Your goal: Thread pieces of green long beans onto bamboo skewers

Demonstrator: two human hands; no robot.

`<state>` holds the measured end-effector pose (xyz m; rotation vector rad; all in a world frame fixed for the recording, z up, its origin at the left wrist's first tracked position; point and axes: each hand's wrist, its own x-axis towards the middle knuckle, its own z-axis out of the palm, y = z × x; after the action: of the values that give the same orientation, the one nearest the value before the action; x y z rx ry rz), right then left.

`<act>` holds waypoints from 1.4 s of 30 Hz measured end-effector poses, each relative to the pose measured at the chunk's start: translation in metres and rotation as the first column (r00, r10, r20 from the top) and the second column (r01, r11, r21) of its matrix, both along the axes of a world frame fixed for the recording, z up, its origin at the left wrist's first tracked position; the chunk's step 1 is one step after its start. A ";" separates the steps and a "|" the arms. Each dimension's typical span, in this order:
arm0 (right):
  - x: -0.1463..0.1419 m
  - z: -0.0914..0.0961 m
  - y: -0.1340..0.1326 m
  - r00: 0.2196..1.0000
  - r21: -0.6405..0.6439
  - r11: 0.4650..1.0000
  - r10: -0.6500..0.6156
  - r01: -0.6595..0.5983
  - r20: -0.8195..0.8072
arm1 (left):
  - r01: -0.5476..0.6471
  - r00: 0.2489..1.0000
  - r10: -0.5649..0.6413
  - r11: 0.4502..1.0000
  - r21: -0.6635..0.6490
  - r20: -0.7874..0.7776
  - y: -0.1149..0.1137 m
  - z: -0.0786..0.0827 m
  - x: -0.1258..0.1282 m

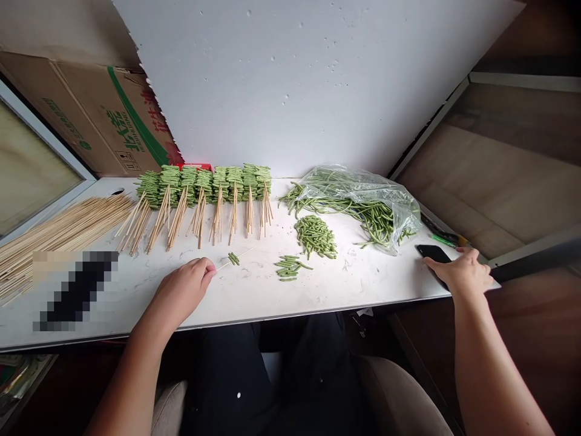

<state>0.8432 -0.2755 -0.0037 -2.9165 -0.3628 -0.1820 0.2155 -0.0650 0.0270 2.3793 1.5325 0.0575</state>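
At the far left, loose bamboo skewers [68, 236] lie in a heap that runs over the left edge of the desk [236, 309]. A pixelated patch [77, 290] hides the surface just in front of them. Finished skewers [204, 188] stand in a row along the back edge, their bare sticks pointing toward me.

My left hand [184, 290] is near the front edge, its fingers pinched narrowly on the end of a skewer [245, 252]. Bean pieces [233, 259] sit on that skewer just beyond my fingertips. To the right and well apart lie two piles of cut beans [288, 267] [315, 236], then a plastic bag [358, 203] of long beans at the back edge.

My right hand [460, 272] lies spread on a black phone [431, 254] near the right corner; I cannot tell whether it grips. Behind the phone, a green-handled tool [442, 240] is partly hidden and hard to identify.
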 end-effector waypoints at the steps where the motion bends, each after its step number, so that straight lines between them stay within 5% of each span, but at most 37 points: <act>1: 0.000 0.001 0.000 1.000 0.016 1.000 -0.004 0.004 -0.004 | 0.005 1.000 -0.005 1.000 -0.004 0.005 0.000 -0.001 0.000; 10: -0.002 -0.005 0.003 0.999 0.129 0.991 -0.038 0.035 0.020 | 0.034 0.999 -0.034 0.999 -0.001 0.021 -0.003 0.002 0.005; 25: -0.003 -0.005 0.007 0.996 0.146 0.985 -0.085 0.088 -0.028 | 0.032 0.999 -0.031 0.999 -0.014 0.031 -0.005 0.007 0.009; 39: 0.043 -0.004 -0.013 0.986 0.065 0.994 0.098 -0.090 -0.132 | 0.044 0.997 -0.041 0.998 -0.035 0.072 -0.003 0.004 0.006; 42: 0.046 -0.001 -0.014 0.984 -0.003 0.985 0.175 -0.175 -0.012 | 0.047 0.996 -0.044 0.998 -0.031 0.074 -0.004 0.005 0.007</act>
<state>0.8892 -0.2893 -0.0045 -2.8688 -0.6149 -0.1370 0.2221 -0.0689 0.0318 2.3584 1.4345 0.1072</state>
